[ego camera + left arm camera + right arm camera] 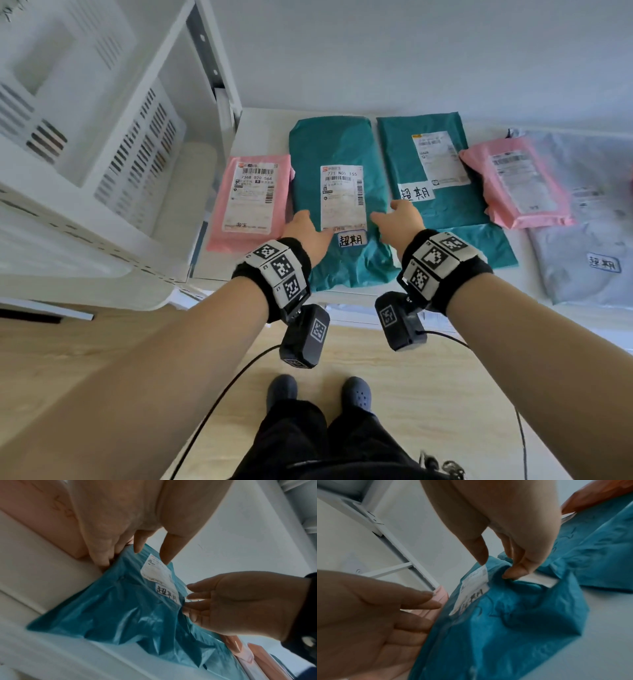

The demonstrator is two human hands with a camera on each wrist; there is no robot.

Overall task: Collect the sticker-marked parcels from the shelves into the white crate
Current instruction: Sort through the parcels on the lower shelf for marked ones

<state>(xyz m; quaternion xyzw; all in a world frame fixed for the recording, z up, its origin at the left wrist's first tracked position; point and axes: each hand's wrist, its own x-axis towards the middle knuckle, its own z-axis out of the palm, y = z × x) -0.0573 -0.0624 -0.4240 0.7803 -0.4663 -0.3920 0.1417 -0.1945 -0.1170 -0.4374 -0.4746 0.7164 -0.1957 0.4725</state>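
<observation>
Head view: the white crate (102, 144) fills the upper left of the frame and shows no parcel inside. The shelf (260, 130) spans the centre, carrying five parcels. Three bear the handwritten sticker: the centre teal parcel (339, 205), the teal parcel right of it (442, 192) and the grey parcel (582, 260) at far right; the two pink parcels (250, 202) show none. The left hand (305, 233) and right hand (400, 222) flank the centre teal parcel, fingers relaxed and touching its edges, not yet clamped. Judging by this, collection here has barely begun.
</observation>
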